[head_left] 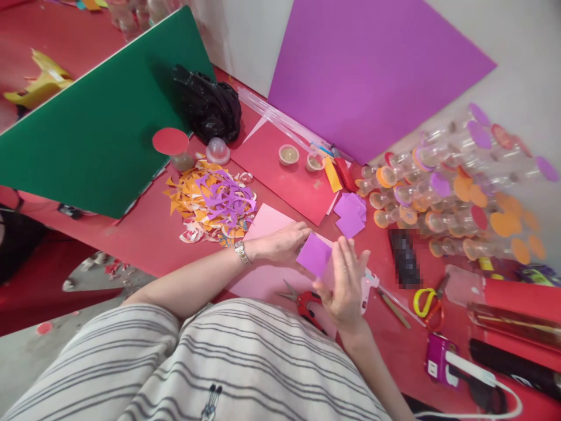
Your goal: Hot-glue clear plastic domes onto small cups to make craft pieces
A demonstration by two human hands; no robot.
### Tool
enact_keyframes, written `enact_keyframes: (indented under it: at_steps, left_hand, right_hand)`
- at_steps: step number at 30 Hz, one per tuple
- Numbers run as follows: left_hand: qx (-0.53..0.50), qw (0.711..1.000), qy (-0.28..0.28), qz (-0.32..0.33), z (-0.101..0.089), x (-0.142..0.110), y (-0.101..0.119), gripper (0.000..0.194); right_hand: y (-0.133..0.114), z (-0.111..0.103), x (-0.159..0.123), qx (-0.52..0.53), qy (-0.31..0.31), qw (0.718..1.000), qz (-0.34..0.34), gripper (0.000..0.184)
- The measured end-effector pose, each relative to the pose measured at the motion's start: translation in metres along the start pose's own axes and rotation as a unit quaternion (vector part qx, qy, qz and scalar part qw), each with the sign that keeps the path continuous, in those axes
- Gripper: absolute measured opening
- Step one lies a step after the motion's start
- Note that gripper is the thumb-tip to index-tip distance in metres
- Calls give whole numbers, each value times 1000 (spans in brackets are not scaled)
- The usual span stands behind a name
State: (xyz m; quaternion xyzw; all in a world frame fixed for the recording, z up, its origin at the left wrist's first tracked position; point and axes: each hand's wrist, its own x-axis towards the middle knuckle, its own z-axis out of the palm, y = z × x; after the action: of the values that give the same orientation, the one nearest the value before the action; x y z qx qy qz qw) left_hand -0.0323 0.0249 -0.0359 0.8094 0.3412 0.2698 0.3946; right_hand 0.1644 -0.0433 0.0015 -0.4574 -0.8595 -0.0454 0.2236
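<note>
Both hands hold a small purple paper square (314, 254) above a pink sheet (267, 245) on the red table (144, 228). My left hand (283, 242), with a watch on its wrist, pinches the square's left edge. My right hand (346, 283) has its fingers stretched along the square's right side, the thumb behind the paper. Red-handled scissors (304, 301) lie just under my right hand. A small stack of purple squares (350, 213) lies a little beyond the hands.
A heap of orange and purple paper scraps (213, 202) lies to the left. A green board (100, 123) and a purple board (372, 70) lean at the back. Many clear bottles with coloured discs (456, 193) crowd the right. Yellow-handled scissors (425, 301), two glue cups (289, 155).
</note>
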Motion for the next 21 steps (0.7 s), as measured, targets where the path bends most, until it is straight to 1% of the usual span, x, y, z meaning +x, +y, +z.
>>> enact_keyframes:
  at_steps: [2,3,6,9,12,18,21]
  left_hand:
    - [9,1000,-14,-3,-2,-1,0,23]
    - [10,1000,-21,-3,-4,-1,0,20]
    - [-8,1000,-28,4,-8,0,2,23]
    - [-18,999,-28,22,-10,1,5,25]
    - [-15,999,-23,29,-9,2,5,27]
    - [4,1000,-11,13,-6,3,1,23]
    - [5,1000,-11,9,-7,2,2,18]
  right_hand:
    - [-8,5,1,-17,-32,999,-22,72]
    - [-11,8,2,-23,-42,998,-33,71]
    - [-16,12,6,-38,-68,995,-57,73]
    - [-15,14,9,-51,-93,992,-63,76]
    - [-14,16,10,-50,-86,993,-67,76]
    - [-13,21,9,-47,-87,993,-61,74]
    - [-11,17,9,-23,-86,993,-71,73]
